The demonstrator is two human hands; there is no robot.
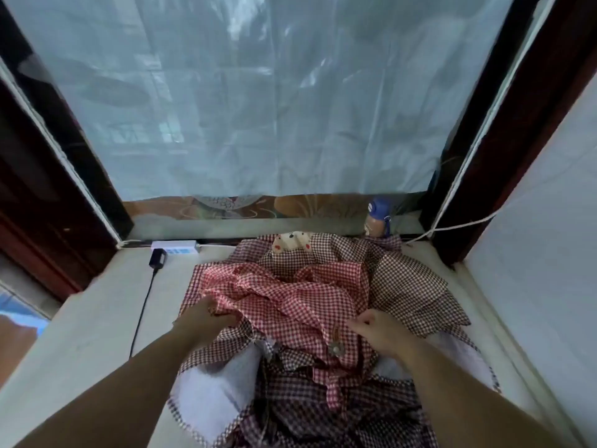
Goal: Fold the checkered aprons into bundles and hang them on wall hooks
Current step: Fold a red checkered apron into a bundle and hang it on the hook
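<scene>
Pale desk (97, 318) under a window hung with a plastic sheet (258, 92), and the head view has both hands in the heap. The red checkered apron (290, 302) lies crumpled in the middle of the desk, on top of a dark checkered apron (413, 286) spread wide beneath it, white lining showing at the near edges. A bear patch (292, 242) peeks out at the back.

The left hand (206, 315) grips the red cloth's left edge with fingers curled round it. The right hand (379, 333) pinches the right side.

The danger, as I judge it, is that a lift drags the dark apron along, since straps and layers look tangled. A lopsided fold would make a loose bundle. The cable (142, 312) from the power strip (174, 245) sits near the left arm and could snag.
</scene>
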